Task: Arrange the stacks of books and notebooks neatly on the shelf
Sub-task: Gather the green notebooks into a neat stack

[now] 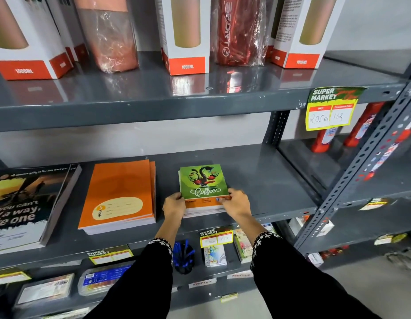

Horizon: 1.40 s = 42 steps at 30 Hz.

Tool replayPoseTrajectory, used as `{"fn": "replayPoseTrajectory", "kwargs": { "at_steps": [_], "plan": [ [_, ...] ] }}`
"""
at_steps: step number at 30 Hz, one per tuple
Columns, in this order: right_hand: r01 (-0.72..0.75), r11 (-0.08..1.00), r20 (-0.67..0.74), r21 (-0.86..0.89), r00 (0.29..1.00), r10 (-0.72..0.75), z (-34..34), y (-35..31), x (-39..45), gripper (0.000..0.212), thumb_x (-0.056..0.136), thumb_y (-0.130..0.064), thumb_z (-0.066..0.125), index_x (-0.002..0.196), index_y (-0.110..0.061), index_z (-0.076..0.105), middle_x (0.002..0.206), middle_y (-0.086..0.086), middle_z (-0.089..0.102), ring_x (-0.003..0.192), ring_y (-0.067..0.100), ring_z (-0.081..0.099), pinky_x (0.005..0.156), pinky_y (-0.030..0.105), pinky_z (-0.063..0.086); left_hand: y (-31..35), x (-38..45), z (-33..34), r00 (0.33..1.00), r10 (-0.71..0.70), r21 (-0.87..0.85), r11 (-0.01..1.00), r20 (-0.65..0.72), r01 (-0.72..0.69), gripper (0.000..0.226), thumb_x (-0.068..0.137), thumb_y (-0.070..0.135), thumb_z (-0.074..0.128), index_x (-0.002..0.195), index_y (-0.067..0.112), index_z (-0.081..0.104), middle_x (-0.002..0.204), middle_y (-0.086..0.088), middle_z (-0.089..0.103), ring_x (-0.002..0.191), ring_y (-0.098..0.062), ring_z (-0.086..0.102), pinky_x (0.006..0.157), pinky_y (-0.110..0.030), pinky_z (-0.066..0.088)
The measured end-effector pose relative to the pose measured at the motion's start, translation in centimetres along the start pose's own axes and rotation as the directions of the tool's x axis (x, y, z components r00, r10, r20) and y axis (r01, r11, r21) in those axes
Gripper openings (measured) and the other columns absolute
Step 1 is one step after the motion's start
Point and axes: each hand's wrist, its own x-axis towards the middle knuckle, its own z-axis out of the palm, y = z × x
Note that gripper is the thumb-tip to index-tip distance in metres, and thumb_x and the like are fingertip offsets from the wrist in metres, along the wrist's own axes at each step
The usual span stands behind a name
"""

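A: Risk here?
B: The green notebook stack sits near the front edge of the grey shelf; a pull or uneven squeeze could fan it or slide it off.
A: Hands?
B: Left hand curled on the near-left corner, right hand on the near-right, thumb on the cover. Both grip it, partly closed. The orange notebooks sit apart, untouched.

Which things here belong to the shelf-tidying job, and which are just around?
Job:
green notebook stack, held at its near corners by left hand and right hand
orange notebook stack
dark book stack
middle shelf

Just around:
bottle boxes
wrapped red bottle
price tag
blue pens
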Motion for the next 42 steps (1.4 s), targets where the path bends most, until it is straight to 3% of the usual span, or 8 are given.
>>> {"fn": "replayPoseTrajectory", "kwargs": {
  "at_steps": [4, 6, 13, 18, 23, 28, 33, 42],
  "plan": [
    [0.008, 1.000, 0.026, 0.027, 1.000, -0.008, -0.4, 0.1, -0.1, 0.027, 0.084, -0.016, 0.061, 0.110, -0.012, 0.065, 0.117, 0.012, 0.063, 0.103, 0.026, 0.064, 0.096, 0.039, 0.052, -0.3, -0.1, -0.1, 0.999, -0.027, -0.071, 0.997, 0.027, 0.029, 0.033, 0.096, 0.007, 0.041, 0.125, 0.006, 0.057, 0.124, -0.014, 0.063, 0.111, -0.026, 0.059, 0.094, -0.034, 0.048],
    [0.020, 1.000, 0.043, 0.023, 0.999, -0.021, -0.5, 0.1, -0.3, 0.028, 0.082, -0.011, 0.057, 0.108, -0.013, 0.065, 0.114, 0.012, 0.065, 0.101, 0.026, 0.064, 0.093, 0.037, 0.053, -0.5, -0.4, 0.0, 0.999, -0.024, -0.081, 0.996, -0.023, 0.022, 0.032, 0.095, 0.008, 0.045, 0.124, 0.006, 0.058, 0.125, -0.013, 0.063, 0.113, -0.025, 0.057, 0.097, -0.034, 0.045],
    [0.080, 0.997, 0.048, 0.014, 0.996, -0.081, -0.5, -0.1, -0.7, 0.027, 0.082, -0.005, 0.058, 0.107, -0.012, 0.062, 0.109, 0.010, 0.071, 0.098, 0.027, 0.066, 0.082, 0.029, 0.052, -1.2, -2.1, 0.1, 0.994, 0.018, -0.110, 0.993, -0.105, -0.030, 0.034, 0.092, 0.003, 0.042, 0.118, 0.006, 0.063, 0.119, -0.015, 0.067, 0.088, -0.016, 0.055, 0.078, -0.024, 0.045],
    [0.079, 0.997, 0.060, 0.000, 0.995, -0.079, -0.6, -0.3, -0.2, 0.026, 0.083, -0.006, 0.060, 0.109, -0.011, 0.061, 0.109, 0.009, 0.072, 0.098, 0.026, 0.067, 0.083, 0.033, 0.054, -1.2, -2.0, -0.8, 0.994, 0.042, -0.052, 0.998, -0.103, -0.047, 0.031, 0.090, 0.001, 0.053, 0.119, 0.004, 0.063, 0.124, -0.013, 0.066, 0.114, -0.025, 0.059, 0.101, -0.029, 0.044],
    [0.103, 0.993, 0.084, -0.054, 0.992, -0.098, -0.5, 0.0, -0.3, 0.026, 0.081, -0.003, 0.059, 0.105, -0.013, 0.063, 0.106, 0.010, 0.072, 0.086, 0.023, 0.064, 0.074, 0.026, 0.048, -1.6, -1.9, -1.6, 0.993, 0.120, 0.016, 0.993, -0.016, -0.119, 0.035, 0.089, -0.002, 0.050, 0.122, 0.005, 0.061, 0.123, -0.013, 0.066, 0.116, -0.025, 0.059, 0.106, -0.030, 0.042],
    [0.168, 0.978, 0.108, -0.126, 0.982, -0.155, -0.8, 0.9, -0.9, 0.038, 0.079, -0.003, 0.062, 0.115, -0.015, 0.056, 0.108, 0.011, 0.070, 0.095, 0.029, 0.066, 0.083, 0.032, 0.053, -2.6, -3.3, -1.5, 0.956, 0.294, 0.180, 0.939, 0.019, -0.293, 0.042, 0.082, -0.001, 0.056, 0.120, 0.016, 0.064, 0.109, -0.009, 0.073, 0.100, -0.024, 0.067, 0.086, -0.020, 0.046],
    [0.210, 0.963, 0.060, -0.168, 0.977, -0.203, -1.2, 1.4, -1.4, 0.037, 0.081, -0.010, 0.063, 0.117, -0.015, 0.055, 0.106, 0.010, 0.071, 0.093, 0.030, 0.067, 0.083, 0.037, 0.056, -2.7, -3.7, -1.3, 0.955, 0.296, 0.249, 0.925, 0.005, -0.288, 0.041, 0.084, 0.003, 0.064, 0.124, 0.012, 0.061, 0.111, -0.015, 0.072, 0.099, -0.027, 0.067, 0.093, -0.031, 0.051],
    [0.225, 0.962, 0.127, -0.154, 0.970, -0.206, -1.9, 1.8, -0.9, 0.039, 0.090, -0.015, 0.062, 0.128, -0.013, 0.059, 0.122, 0.011, 0.068, 0.108, 0.028, 0.063, 0.099, 0.035, 0.050, -2.2, -3.5, -1.1, 0.964, 0.264, 0.283, 0.928, -0.041, -0.242, 0.033, 0.084, 0.008, 0.066, 0.117, 0.012, 0.066, 0.107, -0.012, 0.074, 0.098, -0.026, 0.067, 0.095, -0.032, 0.051]
  ]
}}
